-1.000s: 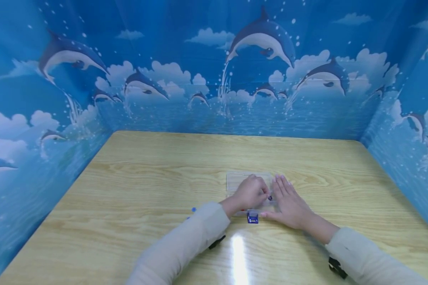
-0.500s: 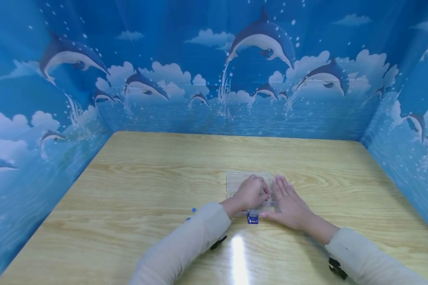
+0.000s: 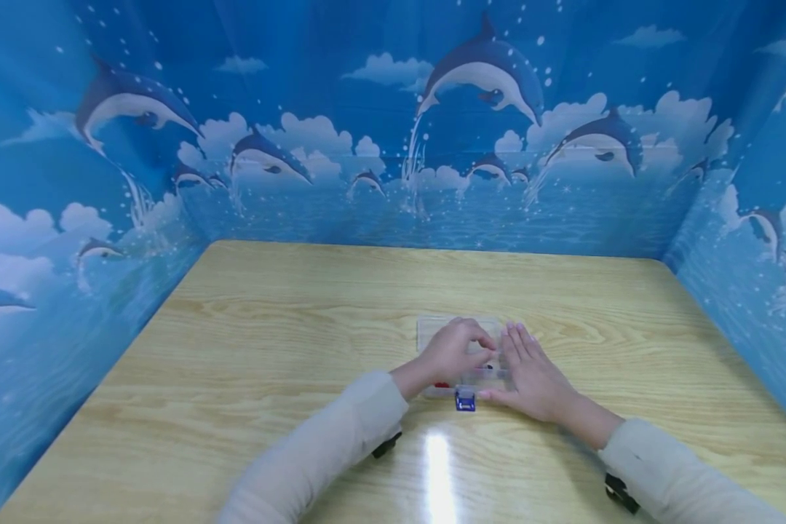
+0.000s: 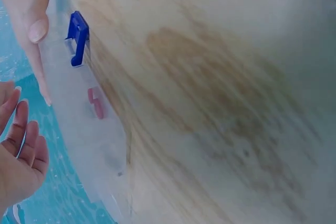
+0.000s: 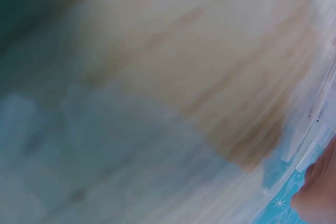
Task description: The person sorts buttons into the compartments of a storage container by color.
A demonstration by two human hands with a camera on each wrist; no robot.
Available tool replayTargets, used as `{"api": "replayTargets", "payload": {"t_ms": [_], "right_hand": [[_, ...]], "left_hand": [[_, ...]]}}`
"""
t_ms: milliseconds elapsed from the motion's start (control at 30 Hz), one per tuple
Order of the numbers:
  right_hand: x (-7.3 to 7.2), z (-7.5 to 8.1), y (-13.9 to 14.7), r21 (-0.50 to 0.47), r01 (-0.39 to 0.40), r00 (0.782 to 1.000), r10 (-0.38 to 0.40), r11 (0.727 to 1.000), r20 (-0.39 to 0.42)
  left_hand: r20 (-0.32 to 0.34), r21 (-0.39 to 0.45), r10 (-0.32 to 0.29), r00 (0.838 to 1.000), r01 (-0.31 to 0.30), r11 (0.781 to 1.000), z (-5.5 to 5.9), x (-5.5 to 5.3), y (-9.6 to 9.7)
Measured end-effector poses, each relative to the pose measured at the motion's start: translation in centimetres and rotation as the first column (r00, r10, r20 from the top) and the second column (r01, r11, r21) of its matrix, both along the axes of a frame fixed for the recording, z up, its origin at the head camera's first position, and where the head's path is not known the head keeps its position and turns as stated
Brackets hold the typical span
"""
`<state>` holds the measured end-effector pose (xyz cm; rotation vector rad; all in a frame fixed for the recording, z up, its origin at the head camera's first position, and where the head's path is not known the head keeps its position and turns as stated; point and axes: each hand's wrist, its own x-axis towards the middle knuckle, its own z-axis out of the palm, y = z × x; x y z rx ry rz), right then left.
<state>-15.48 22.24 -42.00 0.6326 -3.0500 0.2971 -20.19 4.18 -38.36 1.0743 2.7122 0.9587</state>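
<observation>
A clear plastic box (image 3: pixel 487 375) with compartments lies on the table, its transparent lid (image 3: pixel 427 331) folded back behind it. On its front edge is a blue latch (image 3: pixel 465 399). Small red pieces (image 3: pixel 442 384) sit in the front left compartment, also seen as red pieces (image 4: pixel 96 104) in the left wrist view. Below the left fingertips lies a tiny dark piece (image 3: pixel 489 367). My left hand (image 3: pixel 455 351) hovers over the box, fingers loosely bent, with nothing visible in them. Straight-fingered, my right hand (image 3: pixel 536 378) rests along the box's right side, thumb near the front edge.
The wood-grain table (image 3: pixel 288 313) extends around the box. A blue dolphin-print curtain (image 3: pixel 393 153) stands along its back and sides. My left sleeve (image 3: pixel 330 440) covers part of the table's front.
My left hand has lifted slightly and shifted left, uncovering the dark piece and the red pieces. The small blue pieces on the table are now behind the left sleeve. The right hand stays put.
</observation>
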Motion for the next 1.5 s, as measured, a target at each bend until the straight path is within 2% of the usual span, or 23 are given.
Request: {"api": "replayTargets", "payload": {"t_ms": [133,267,433,800,1033,1367,1500], "right_hand": [[0.1,-0.1,0.0,-0.002,-0.003,1.0,0.003,1.0,-0.021],[0.1,-0.1,0.0,-0.002,0.003,1.0,-0.003,1.0,-0.021],[0.0,-0.1,-0.1,0.005,0.009,1.0,-0.009,1.0,-0.001],[0.1,0.0,-0.2,0.008,0.017,1.0,-0.017,1.0,0.008],[0.1,0.0,-0.2,0.01,0.02,1.0,-0.02,1.0,0.022],[0.1,-0.1,-0.2,0.008,0.023,0.999,-0.023,1.0,0.024],[0.1,-0.1,-0.2,0.006,0.024,0.999,-0.024,1.0,0.025]], "left_hand": [[-0.02,0.033,0.013,1.0,-0.012,0.999,0.2,0.0,-0.6],[-0.007,0.07,0.03,1.0,-0.03,0.997,0.7,0.0,-1.2],[0.007,0.077,0.055,0.998,-0.055,0.996,1.0,-0.3,-2.1],[0.047,0.092,0.095,0.994,-0.099,0.991,0.7,-0.5,-3.9],[0.05,0.09,0.096,0.994,-0.101,0.991,0.5,-0.3,-4.9],[0.089,0.088,0.096,0.991,-0.104,0.991,0.2,-0.1,-6.1],[0.076,0.106,0.087,0.993,-0.095,0.99,0.1,0.0,-6.7]]}}
